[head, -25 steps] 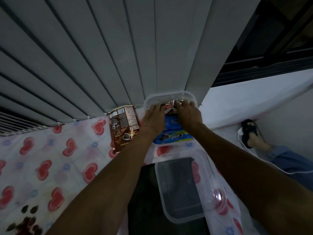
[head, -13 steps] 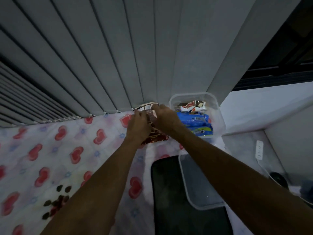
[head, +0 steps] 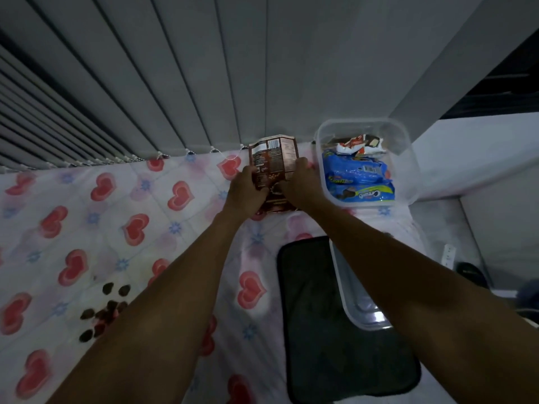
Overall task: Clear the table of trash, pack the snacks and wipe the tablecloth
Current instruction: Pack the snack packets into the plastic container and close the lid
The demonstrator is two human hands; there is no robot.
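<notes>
Brown crumbs sit on the heart-print tablecloth, well left of the fingers. Left hand and right hand both pinch the brown snack packet from either side, its top sticking up past the fingertips. Just right, a clear container holds blue cookie packs.

2 bare forearms, left hand, right hand, no sleeves visible
</notes>
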